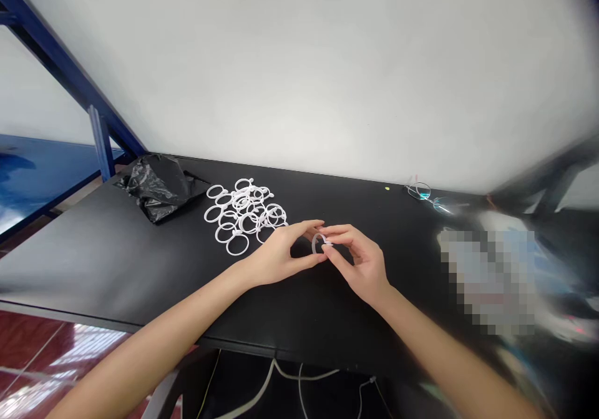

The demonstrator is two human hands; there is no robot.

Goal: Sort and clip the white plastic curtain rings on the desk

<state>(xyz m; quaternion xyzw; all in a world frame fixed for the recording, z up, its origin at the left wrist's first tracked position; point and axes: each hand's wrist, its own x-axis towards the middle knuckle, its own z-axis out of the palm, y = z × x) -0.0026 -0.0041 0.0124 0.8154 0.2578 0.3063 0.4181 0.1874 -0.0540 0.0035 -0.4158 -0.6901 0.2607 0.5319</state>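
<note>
Over the middle of the black table, my two hands meet around one small white ring (pixel 315 244). My left hand (pixel 285 250) has its thumb and fingers closed on the ring's left side. My right hand (pixel 360 260) pinches the ring's right side, where a small white knob or joint partly shows between the fingertips. Just left of my left hand lies a loose pile of several white rings (pixel 243 213), each with a small knob; my hand covers the pile's right edge.
A crumpled black plastic bag (pixel 161 185) sits at the table's back left. Eyeglasses (pixel 421 192) lie near the wall at the back right, beside a tiny yellowish bit (pixel 387 188). Blurred items fill the right side. Pale cables (pixel 262 391) hang below the table's front edge (pixel 276 348).
</note>
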